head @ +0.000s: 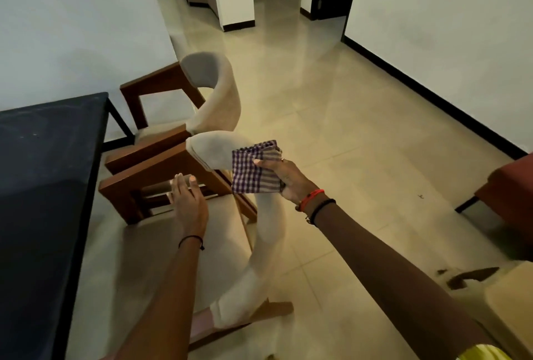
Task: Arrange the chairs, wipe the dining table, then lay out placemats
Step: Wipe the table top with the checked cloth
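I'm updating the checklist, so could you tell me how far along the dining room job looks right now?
Early. The near chair and far chair sit beside the dark table, so arranging appears in hand: the left hand is open at the near chair's wooden arm. The right hand holds a folded checked cloth, so wiping seems next. No placemats show on the visible part of the table.

Both arms reach forward from the bottom of the view, bare to the elbow. The left hand (189, 203) is open, palm turned toward the right, its fingers (180, 179) straight and close together, pointing away from the body. A thin dark band sits on the left wrist. The right hand (284, 179) is closed in a pinch, thumb on top, holding a folded checked cloth (253, 170). The right wrist carries an orange band and a black one.
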